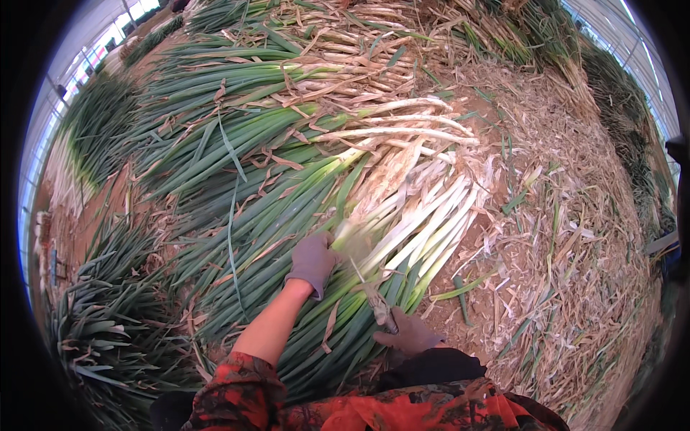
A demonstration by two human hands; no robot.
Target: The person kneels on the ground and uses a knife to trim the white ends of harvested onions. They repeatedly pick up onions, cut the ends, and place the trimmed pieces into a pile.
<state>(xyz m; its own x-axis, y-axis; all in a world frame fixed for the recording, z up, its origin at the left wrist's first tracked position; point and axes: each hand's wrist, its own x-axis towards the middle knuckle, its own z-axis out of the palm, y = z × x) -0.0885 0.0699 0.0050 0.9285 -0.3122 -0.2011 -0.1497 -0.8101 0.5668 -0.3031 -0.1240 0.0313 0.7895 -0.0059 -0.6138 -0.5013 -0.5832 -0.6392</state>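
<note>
Head view: left hand (pixel 313 260) grips blurred leeks (pixel 402 215). Right hand (pixel 411 333) pinches a peeled strip (pixel 375 298), fingers partly hidden. Sleeves (pixel 359 406) are cut off below.

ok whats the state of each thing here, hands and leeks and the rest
left hand: gloved, closed grip on a leek
right hand: gloved, closed on a dry strip
leeks: piled flat, white ends to the right
dry trimmings: loose, scattered over the ground

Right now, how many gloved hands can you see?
2. The left hand rests on the pile of leeks, near their white stalks. The right hand is lower, gripping a dry strip of leaf.
</note>
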